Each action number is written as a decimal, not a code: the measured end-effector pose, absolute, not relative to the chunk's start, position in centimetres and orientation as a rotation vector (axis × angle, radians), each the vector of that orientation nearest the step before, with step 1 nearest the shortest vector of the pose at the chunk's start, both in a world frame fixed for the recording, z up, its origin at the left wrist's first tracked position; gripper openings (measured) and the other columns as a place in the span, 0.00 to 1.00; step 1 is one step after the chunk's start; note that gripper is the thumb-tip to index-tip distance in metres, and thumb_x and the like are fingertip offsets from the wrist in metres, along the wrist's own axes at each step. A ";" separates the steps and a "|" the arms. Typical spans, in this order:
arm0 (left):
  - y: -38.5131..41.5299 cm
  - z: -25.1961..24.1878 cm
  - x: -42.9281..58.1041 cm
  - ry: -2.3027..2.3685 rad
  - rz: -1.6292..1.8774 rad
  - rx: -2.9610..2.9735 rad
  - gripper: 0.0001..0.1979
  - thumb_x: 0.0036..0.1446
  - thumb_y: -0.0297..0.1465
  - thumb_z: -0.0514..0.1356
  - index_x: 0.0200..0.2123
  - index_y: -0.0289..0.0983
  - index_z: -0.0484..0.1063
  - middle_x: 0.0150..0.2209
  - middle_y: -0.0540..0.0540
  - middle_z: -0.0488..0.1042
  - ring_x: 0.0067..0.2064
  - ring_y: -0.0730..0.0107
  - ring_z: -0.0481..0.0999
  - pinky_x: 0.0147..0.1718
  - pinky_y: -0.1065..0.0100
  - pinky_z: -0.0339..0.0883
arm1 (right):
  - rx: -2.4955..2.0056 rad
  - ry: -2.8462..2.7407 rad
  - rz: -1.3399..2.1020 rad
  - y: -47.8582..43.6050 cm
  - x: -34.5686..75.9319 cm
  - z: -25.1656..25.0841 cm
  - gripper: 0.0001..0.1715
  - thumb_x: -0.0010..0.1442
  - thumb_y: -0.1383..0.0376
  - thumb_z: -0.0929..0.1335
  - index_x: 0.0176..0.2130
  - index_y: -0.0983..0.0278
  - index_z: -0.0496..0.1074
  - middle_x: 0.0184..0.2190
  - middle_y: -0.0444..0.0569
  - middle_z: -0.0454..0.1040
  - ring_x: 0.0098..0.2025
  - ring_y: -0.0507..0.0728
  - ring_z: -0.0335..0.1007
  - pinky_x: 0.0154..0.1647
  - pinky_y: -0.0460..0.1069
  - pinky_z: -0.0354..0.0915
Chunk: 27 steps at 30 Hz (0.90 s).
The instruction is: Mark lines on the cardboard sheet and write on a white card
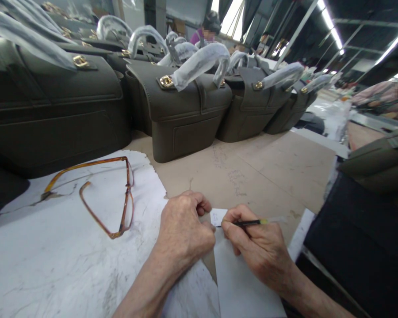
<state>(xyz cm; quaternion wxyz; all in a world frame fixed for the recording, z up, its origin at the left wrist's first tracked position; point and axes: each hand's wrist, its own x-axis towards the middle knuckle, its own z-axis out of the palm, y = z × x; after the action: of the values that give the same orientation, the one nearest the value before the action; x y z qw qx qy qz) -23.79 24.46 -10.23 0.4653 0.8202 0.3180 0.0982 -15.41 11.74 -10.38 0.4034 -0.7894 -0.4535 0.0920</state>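
A black pen with a yellowish end is gripped in my right hand, its tip hidden behind my fingers. That hand rests over a small white paper slip carrying some handwritten marks. My left hand lies curled on the table, with its thumb and forefinger at the slip's left edge. Whether those fingers pinch the slip is hidden. Below the slip, a larger white sheet lies under my right hand and wrist.
Eyeglasses with amber frames lie on white paper at the left. Dark olive handbags with wrapped handles stand in rows behind. Brown board covers the table; black material is at the right. A person is in the background.
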 end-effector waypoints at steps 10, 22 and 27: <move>24.5 -10.3 -23.8 0.780 0.261 2.006 0.10 0.34 0.21 0.62 0.25 0.37 0.71 0.25 0.54 0.67 0.28 0.77 0.62 0.28 0.69 0.53 | -1.997 -0.998 0.255 11.6 -15.4 -10.4 0.13 0.60 0.61 0.60 0.26 0.63 0.64 0.11 0.37 0.59 0.13 0.48 0.53 0.13 0.43 0.50; 24.5 -10.2 -23.8 0.768 0.256 2.018 0.11 0.34 0.21 0.62 0.26 0.37 0.71 0.25 0.53 0.67 0.26 0.77 0.61 0.28 0.69 0.53 | -2.022 -1.011 0.234 11.6 -15.3 -10.5 0.13 0.59 0.61 0.61 0.25 0.63 0.65 0.11 0.37 0.59 0.13 0.48 0.54 0.13 0.43 0.50; 24.5 -10.2 -23.7 0.780 0.246 2.005 0.11 0.34 0.21 0.61 0.26 0.38 0.72 0.26 0.53 0.67 0.26 0.77 0.60 0.28 0.69 0.53 | -2.025 -1.026 0.228 11.7 -15.3 -10.6 0.13 0.59 0.62 0.60 0.25 0.63 0.65 0.11 0.37 0.59 0.12 0.48 0.54 0.13 0.43 0.50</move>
<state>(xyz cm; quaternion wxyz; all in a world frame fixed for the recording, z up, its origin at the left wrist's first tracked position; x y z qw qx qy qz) -23.75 24.46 -10.18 0.4688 0.8179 0.3180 0.1003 -15.25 11.71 -10.57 0.4170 -0.8066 -0.4088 0.0910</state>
